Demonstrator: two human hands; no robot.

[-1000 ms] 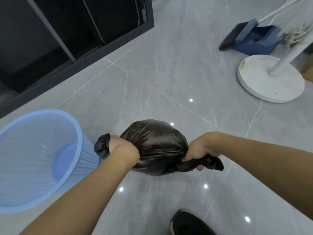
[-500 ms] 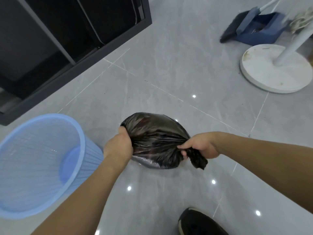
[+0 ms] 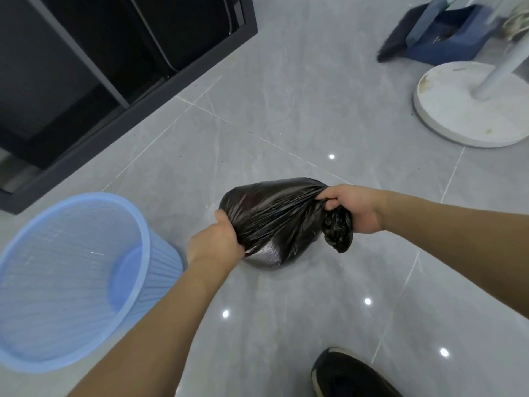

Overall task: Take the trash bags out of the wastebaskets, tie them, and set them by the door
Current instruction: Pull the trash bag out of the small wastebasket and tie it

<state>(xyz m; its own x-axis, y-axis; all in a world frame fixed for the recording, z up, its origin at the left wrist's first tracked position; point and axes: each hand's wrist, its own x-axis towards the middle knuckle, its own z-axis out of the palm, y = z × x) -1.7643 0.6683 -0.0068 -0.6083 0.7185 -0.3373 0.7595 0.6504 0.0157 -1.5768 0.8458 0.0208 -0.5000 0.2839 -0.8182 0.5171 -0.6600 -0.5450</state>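
Head view, looking down at grey tiled floor (image 3: 286, 90). Black trash bag (image 3: 274, 222) out of the basket, held low over the tiles between both hands — can't tell if its underside touches the floor. Left hand (image 3: 214, 245) curled into the plastic at the bag's near-left side, fingers buried in the folds, bulk of the bag bulging up and to the right of that grip. Right hand (image 3: 355, 209) closed around the gathered neck at the bag's far-right end, plastic pulled taut into creases running toward it. Twisted tail (image 3: 337, 227) of the bag sticking out below that fist, hanging loose and crumpled. So: body of the bag sits between the two grips, tail beyond the right one. No knot visible.

Light blue wastebasket (image 3: 71, 279) just left of the left forearm, mesh-walled, tilted so the mouth faces the camera, no liner inside. Near the bag but not touching it.

Black shoe (image 3: 343, 376) at the bottom edge, nearer the camera than the bag. Dark cabinet frame (image 3: 143, 90) along the upper left. Round white stand base (image 3: 458, 110) top right with a pole rising off it, and behind it a blue dustpan (image 3: 446, 35) with a dark brush head — blurry up there.
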